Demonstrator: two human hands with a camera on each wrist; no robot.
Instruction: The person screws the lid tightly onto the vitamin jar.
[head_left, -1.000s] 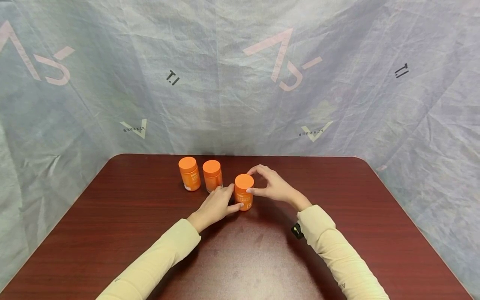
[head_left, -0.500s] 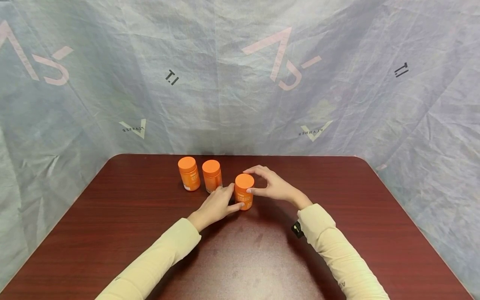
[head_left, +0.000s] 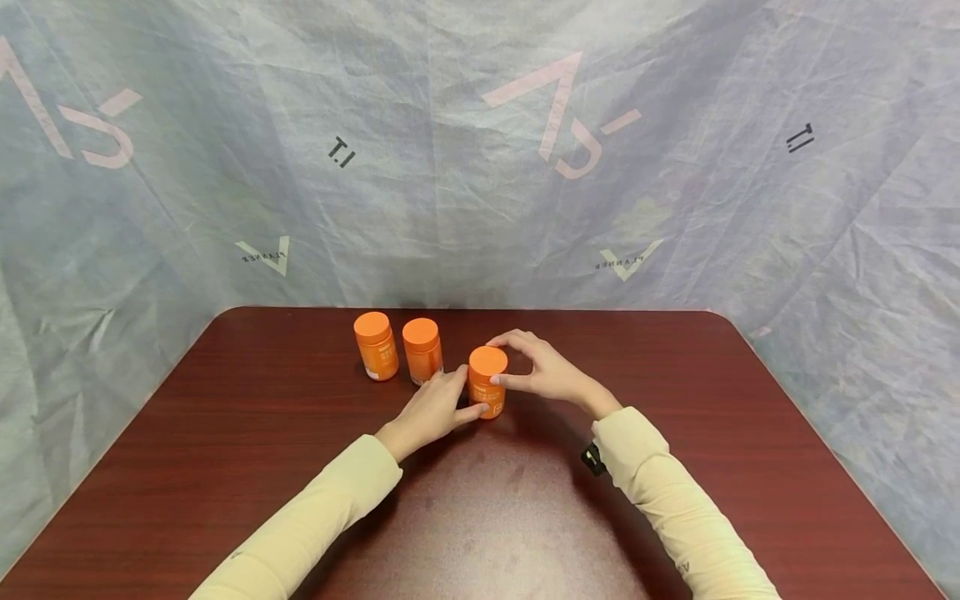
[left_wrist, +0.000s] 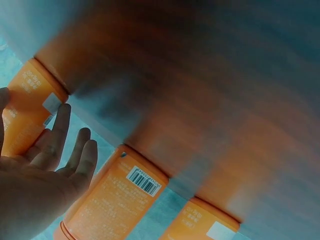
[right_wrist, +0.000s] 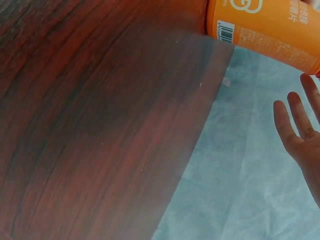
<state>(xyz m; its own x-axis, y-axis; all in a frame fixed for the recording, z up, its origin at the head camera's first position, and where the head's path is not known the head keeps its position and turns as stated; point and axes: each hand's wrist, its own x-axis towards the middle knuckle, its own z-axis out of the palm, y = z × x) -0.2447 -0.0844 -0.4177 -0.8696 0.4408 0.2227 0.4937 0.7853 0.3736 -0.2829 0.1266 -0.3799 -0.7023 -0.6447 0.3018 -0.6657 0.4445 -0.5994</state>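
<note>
An orange jar [head_left: 487,395] with a flat orange lid [head_left: 487,360] stands upright on the table. My left hand [head_left: 429,410] grips its body low down, thumb across the front and fingers at the left side. From the right, my right hand [head_left: 552,375] holds the lid between thumb and fingertips. In the left wrist view, the left hand [left_wrist: 55,180] spans the printed jar [left_wrist: 31,87]. The right wrist view catches the jar [right_wrist: 270,35] at the top, with several spread fingers of the right hand [right_wrist: 307,135] below it.
Two similar orange jars stand upright to the left: one close to the left hand [head_left: 423,354], the other jar [head_left: 377,350] farther left. The dark red wooden table [head_left: 225,433] has its far edge just behind them. A grey printed cloth [head_left: 450,208] hangs beyond.
The fingertips of my right hand have shifted slightly left over the lid's far edge. My left hand stays in place on the jar. The whole view has drifted slightly.
</note>
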